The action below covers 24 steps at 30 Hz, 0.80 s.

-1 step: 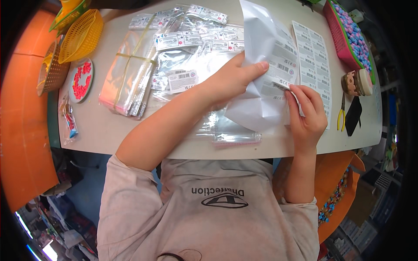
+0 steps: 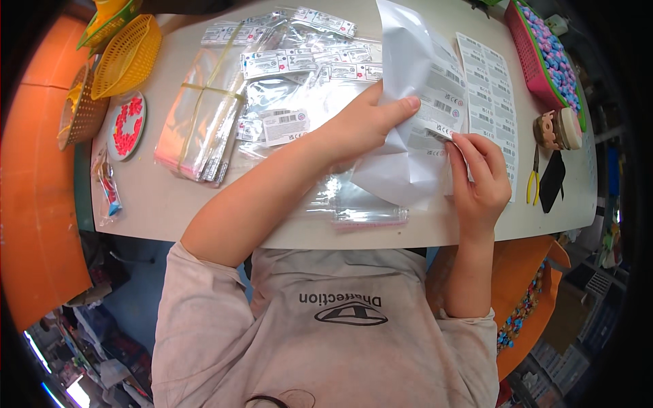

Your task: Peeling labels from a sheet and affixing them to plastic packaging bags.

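My left hand (image 2: 374, 121) grips a white sheet of barcode stickers (image 2: 401, 160), thumb in front and the other fingers hidden behind it. The sheet stands tilted up from the table and its backing is creased. My right hand (image 2: 481, 178) pinches the edge of a sticker (image 2: 442, 127) at the sheet's right side between thumb and forefinger; that sticker looks partly lifted. Under my left forearm lie clear plastic bags (image 2: 272, 94) with printed header strips. One of them carries a barcode sticker (image 2: 286, 126).
A banded stack of clear bags (image 2: 197, 115) lies left, near a plate of red pieces (image 2: 127, 129) and yellow baskets (image 2: 129, 58). At right are another sticker sheet (image 2: 491, 95), yellow-handled pliers (image 2: 534, 178), a black phone-like object (image 2: 554, 180), a jar (image 2: 559, 129) and a pink basket of beads (image 2: 527, 51).
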Available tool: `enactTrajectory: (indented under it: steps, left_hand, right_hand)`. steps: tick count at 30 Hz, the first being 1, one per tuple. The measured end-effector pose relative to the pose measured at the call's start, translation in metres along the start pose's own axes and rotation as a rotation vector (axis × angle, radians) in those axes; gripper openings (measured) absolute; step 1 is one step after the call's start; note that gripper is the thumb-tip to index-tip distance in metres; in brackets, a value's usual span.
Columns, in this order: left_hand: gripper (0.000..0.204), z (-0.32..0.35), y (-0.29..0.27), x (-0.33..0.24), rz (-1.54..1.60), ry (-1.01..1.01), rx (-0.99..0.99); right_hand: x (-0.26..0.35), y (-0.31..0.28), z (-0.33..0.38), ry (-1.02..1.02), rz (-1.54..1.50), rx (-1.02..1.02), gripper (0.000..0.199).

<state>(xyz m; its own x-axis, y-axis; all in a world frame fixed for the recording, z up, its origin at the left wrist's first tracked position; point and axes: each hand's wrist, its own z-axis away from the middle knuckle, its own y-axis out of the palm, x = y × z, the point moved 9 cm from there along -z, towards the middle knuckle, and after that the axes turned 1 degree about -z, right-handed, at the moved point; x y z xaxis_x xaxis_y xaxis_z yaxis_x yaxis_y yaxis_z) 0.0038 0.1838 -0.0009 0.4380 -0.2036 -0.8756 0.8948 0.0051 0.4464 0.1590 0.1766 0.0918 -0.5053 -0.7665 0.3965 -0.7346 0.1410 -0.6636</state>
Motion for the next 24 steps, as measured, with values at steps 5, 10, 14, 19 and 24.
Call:
enactTrajectory:
  steps: [5, 10, 14, 19, 24]
  left_hand:
    - [0.053, 0.003, -0.001, -0.002, -0.082, -0.022, -0.034]
    - [0.053, 0.003, -0.003, -0.006, -0.145, 0.008, -0.053]
    - [0.05, 0.004, -0.003, -0.009, -0.105, 0.001, -0.063]
    - [0.045, 0.004, 0.005, -0.013, -0.04, 0.062, 0.035]
    - [0.045, 0.007, 0.005, -0.017, -0.113, 0.061, 0.023]
  right_hand:
    - [0.012, 0.003, 0.003, -0.15, 0.131, -0.039, 0.02]
    - [0.018, 0.007, 0.013, -0.196, 0.071, -0.04, 0.023]
    - [0.004, 0.003, 0.001, 0.02, -0.112, -0.055, 0.024]
    - [0.009, 0.006, -0.015, -0.012, -0.07, 0.083, 0.025]
    - [0.01, 0.01, -0.014, -0.05, -0.132, 0.08, 0.023]
